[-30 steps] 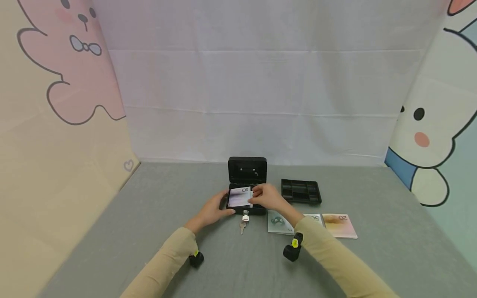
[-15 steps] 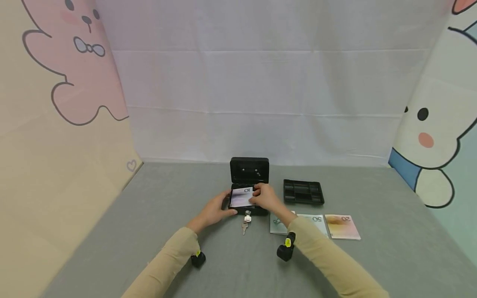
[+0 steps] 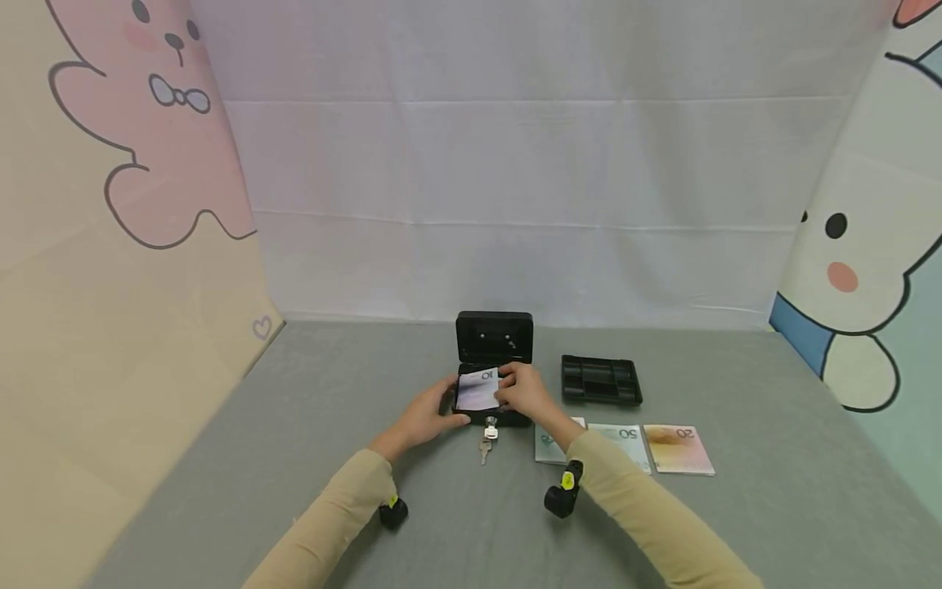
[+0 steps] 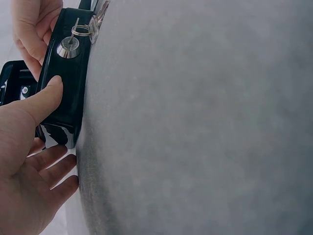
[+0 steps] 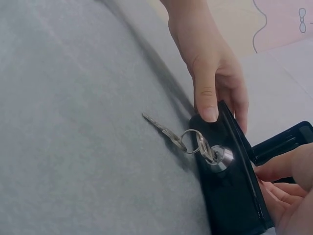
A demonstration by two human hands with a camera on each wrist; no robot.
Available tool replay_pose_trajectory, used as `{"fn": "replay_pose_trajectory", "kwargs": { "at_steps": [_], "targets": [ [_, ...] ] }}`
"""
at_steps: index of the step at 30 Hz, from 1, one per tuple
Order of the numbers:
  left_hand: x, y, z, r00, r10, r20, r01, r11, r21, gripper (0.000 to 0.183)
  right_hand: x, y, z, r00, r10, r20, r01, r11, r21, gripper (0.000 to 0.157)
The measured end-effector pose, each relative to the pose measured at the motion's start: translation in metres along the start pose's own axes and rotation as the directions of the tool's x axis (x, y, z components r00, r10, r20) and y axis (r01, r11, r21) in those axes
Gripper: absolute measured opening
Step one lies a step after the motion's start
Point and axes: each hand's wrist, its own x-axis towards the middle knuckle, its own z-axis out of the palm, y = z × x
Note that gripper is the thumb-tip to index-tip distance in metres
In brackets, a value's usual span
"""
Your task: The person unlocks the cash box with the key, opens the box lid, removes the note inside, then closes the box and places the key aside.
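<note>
A black cash box (image 3: 491, 418) stands on the table with its lid (image 3: 495, 337) raised. Keys on a ring (image 3: 485, 448) hang from the lock on its front. My left hand (image 3: 427, 415) holds the box at its left end, thumb (image 4: 53, 93) on the front wall and fingers along the side. Over the box's opening lies a purple-and-white banknote (image 3: 477, 390) marked 10. My right hand (image 3: 527, 391) pinches the note's right edge inside the box. In the right wrist view, the box wall hides these fingertips.
Right of the box lies a black compartment tray (image 3: 601, 380). In front of it are a green banknote stack (image 3: 548, 448), partly behind the right wrist, a stack marked 50 (image 3: 624, 442) and an orange-pink stack marked 20 (image 3: 679, 449). A white cloth (image 3: 508, 204) hangs behind the table.
My right forearm has shifted left, uncovering more of the stack marked 50. The banknote in the box has tilted slightly. My left hand keeps its hold on the box.
</note>
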Motion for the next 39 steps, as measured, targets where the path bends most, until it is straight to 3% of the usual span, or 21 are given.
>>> {"fn": "replay_pose_trajectory", "kwargs": {
  "at_steps": [9, 14, 22, 39],
  "targets": [
    [0.0, -0.001, 0.0, 1.0, 0.026, 0.0, -0.026, 1.0, -0.008, 0.071, -0.002, 0.005, -0.001, 1.0, 0.027, -0.002, -0.026, 0.984, 0.174, 0.04],
    [0.0, 0.0, 0.0, 1.0, -0.006, 0.011, 0.006, 1.0, -0.01, 0.072, -0.002, 0.007, -0.004, 0.999, 0.038, 0.001, -0.037, 0.972, 0.231, 0.04],
    [0.0, -0.001, 0.001, 1.0, -0.013, 0.025, 0.013, 1.0, -0.019, 0.074, -0.006, 0.004, -0.011, 0.998, 0.057, 0.017, -0.06, 0.962, 0.267, 0.041],
    [0.0, -0.003, 0.002, 1.0, 0.017, 0.001, -0.017, 1.0, -0.002, 0.072, -0.024, -0.009, -0.046, 1.0, -0.01, 0.027, 0.003, 0.971, 0.238, 0.041]
  ]
}}
